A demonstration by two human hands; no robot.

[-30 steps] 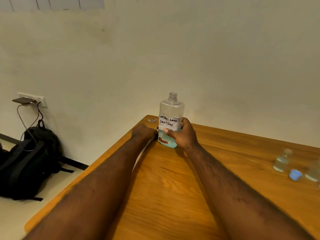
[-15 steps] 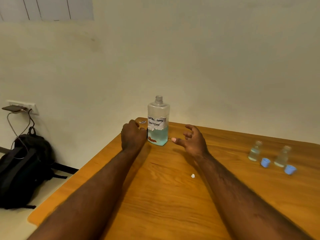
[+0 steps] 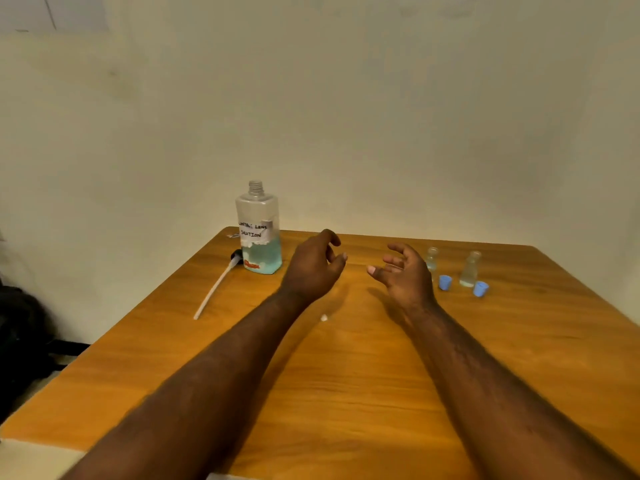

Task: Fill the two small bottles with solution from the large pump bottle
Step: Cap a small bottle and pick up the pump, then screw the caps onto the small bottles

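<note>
The large clear bottle [image 3: 258, 233] stands uncapped at the table's far left corner, pale blue liquid in its lower third. Its black pump head with a long white tube [image 3: 216, 287] lies on the table just left of it. Two small clear bottles [image 3: 431, 258] [image 3: 471, 269] stand at the far right, each with a blue cap [image 3: 445, 282] [image 3: 480, 288] lying beside it. My left hand [image 3: 313, 266] hovers right of the large bottle, fingers loosely curled, holding nothing. My right hand [image 3: 403, 271] hovers just left of the small bottles, fingers spread and empty.
The wooden table [image 3: 346, 375] meets a plain wall at its far edge. A tiny white scrap [image 3: 324, 318] lies between my forearms. A black bag [image 3: 20, 327] sits on the floor to the left.
My right hand let go of the large bottle and both hands moved right, away from it. The pump head with its tube is now uncovered on the table. My view swung right.
</note>
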